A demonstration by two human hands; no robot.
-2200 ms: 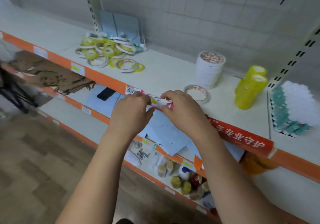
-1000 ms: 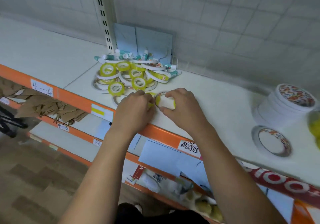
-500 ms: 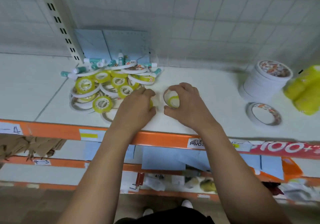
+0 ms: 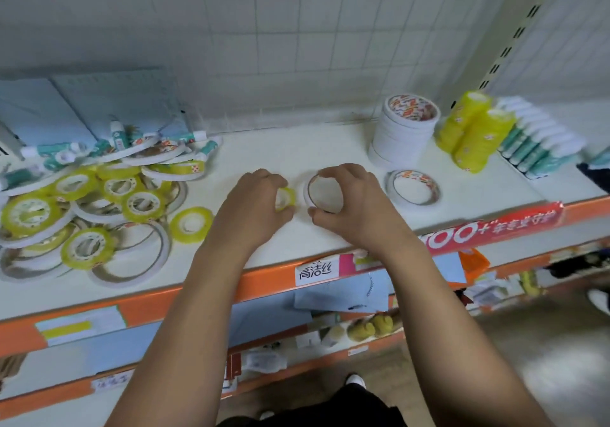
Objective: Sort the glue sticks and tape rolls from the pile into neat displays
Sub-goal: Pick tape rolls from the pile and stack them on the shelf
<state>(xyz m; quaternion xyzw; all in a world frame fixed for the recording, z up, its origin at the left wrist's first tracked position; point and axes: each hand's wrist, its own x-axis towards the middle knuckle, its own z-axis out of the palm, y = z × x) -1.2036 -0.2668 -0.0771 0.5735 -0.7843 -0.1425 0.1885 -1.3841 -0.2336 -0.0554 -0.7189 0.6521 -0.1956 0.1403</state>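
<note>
A loose pile of yellow and white tape rolls [image 4: 99, 202] lies at the left of the white shelf [image 4: 317, 149], with teal glue sticks [image 4: 115, 139] mixed in behind it. My left hand [image 4: 254, 208] grips a small yellow tape roll [image 4: 285, 198] over the shelf's middle. My right hand [image 4: 350, 202] grips a wide white tape roll [image 4: 325, 193] just to the right of it. A stack of white tape rolls [image 4: 406, 129], yellow roll stacks [image 4: 475, 132] and a row of glue sticks [image 4: 538, 142] stand at the right.
One white tape roll [image 4: 414, 188] lies flat in front of the white stack. Blue sheets [image 4: 125, 96] lean on the back grid wall. The shelf's orange front edge [image 4: 204, 294] carries price tags, and a red strip [image 4: 495, 225] hangs at the right. Lower shelves hold mixed goods.
Both hands went from the shelf's front edge to the pile, each took a roll, and they have carried the rolls right, away from the pile. The view has swung right.
</note>
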